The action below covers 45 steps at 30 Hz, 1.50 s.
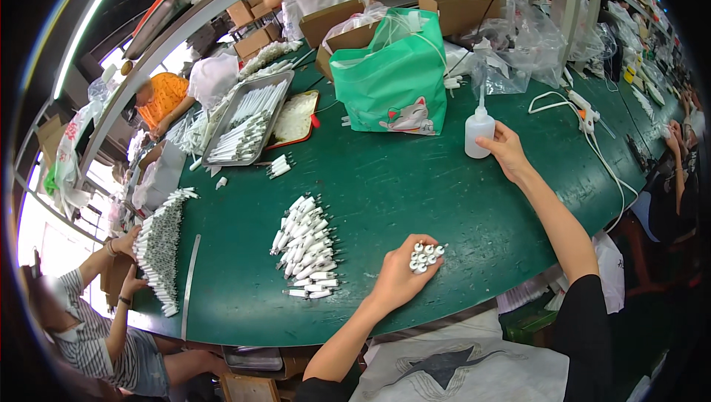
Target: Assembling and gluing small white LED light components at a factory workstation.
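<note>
My left hand point(397, 280) is closed round a bundle of white plastic tubes point(426, 258), held above the near part of the green table. Their round ends face up, and the rest of them is hidden in my palm. Farther off to the right, my right hand point(509, 156) grips a translucent white squeeze bottle point(478, 132) by its side. The bottle is upright, with a thin nozzle pointing up. Left of my left hand lies a loose pile of white tubes point(305, 246) with dark thin tips.
A green bag point(389, 69) stands at the back, near cardboard boxes point(459, 9). Left of it are a metal tray point(263, 124) of tubes and a red-rimmed tray point(315, 109). A white power strip point(583, 109) lies right. A co-worker point(104, 320) handles a tube stack point(164, 246) at left.
</note>
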{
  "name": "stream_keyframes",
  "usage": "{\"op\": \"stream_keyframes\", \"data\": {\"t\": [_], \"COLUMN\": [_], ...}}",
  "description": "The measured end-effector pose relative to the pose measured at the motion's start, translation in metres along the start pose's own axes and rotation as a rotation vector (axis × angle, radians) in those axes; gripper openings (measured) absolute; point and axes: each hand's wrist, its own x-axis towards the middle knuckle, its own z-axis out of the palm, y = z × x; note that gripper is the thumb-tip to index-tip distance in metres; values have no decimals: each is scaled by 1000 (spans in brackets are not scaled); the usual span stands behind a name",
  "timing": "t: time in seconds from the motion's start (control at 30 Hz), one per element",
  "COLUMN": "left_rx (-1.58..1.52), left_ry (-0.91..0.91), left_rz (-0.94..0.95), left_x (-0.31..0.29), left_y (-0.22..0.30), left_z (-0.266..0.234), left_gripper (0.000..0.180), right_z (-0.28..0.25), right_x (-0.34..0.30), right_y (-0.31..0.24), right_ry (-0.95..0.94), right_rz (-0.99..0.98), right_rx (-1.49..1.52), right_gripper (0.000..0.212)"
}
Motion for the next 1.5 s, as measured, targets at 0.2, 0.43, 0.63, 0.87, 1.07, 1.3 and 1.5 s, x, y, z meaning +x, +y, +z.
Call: {"op": "stream_keyframes", "data": {"t": [0.2, 0.43, 0.63, 0.87, 1.07, 1.3, 1.5], "left_rx": [-5, -6, -11, -1, 1, 12, -17], "left_ry": [6, -32, -50, -65, -85, -68, -56], "left_rz": [57, 48, 28, -2, -13, -15, 2], "left_x": [-2, -4, -4, -4, -2, -4, -4], "left_y": [0, 1, 2, 2, 1, 1, 0], "left_z": [-1, -1, 0, -1, 0, 0, -1], "left_gripper": [25, 26, 26, 26, 26, 27, 26], "right_z": [5, -5, -23, -33, -35, -30, -39], "right_x": [6, 33, 65, 86, 92, 83, 62], "right_y": [7, 2, 7, 19, 22, 26, 28], "right_ry": [35, 140, 227, 198, 151, 184, 455], "right_rz": [-33, -120, -151, -108, -105, -162, -98], "right_rx": [-3, -143, -172, -170, -111, -102, -501], "right_gripper": [48, 47, 49, 49, 52, 58, 56]}}
